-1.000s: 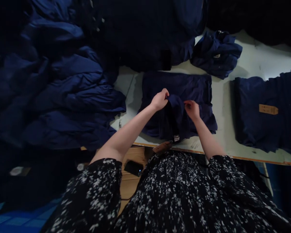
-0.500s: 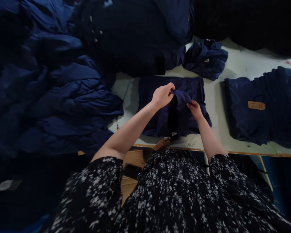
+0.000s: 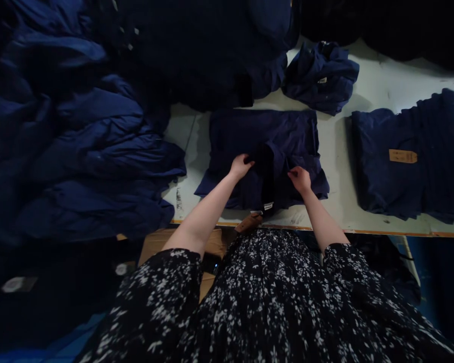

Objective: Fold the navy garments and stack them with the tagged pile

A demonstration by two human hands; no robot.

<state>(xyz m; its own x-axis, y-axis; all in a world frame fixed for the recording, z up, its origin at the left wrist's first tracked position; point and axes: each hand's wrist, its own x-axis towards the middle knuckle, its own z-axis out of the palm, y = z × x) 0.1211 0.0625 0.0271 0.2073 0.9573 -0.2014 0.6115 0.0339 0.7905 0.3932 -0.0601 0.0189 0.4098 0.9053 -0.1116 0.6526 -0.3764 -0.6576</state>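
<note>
A dark navy garment (image 3: 265, 126) lies partly folded on the table in front of me, its kind hard to make out. Near its middle a dark opening shows, with a small white label (image 3: 268, 206) at the lower end. A brown paper tag (image 3: 248, 222) hangs from it over the table edge. My left hand (image 3: 241, 166) is closed on the fabric left of the opening. Over on the right side, my right hand (image 3: 299, 179) pinches another part of the cloth between thumb and fingers.
Loose navy garments (image 3: 98, 146) are heaped at the left. A crumpled navy garment (image 3: 321, 78) lies behind my work. To the right, a row of folded garments (image 3: 386, 186) bears a brown tag (image 3: 402, 156). The white table (image 3: 342, 166) has a wooden front edge (image 3: 382, 232).
Both hands have come down toward me and moved farther apart, the left one going leftward. The strip of cloth once stretched between them now lies lower, and the garment's lower left corner spreads outward.
</note>
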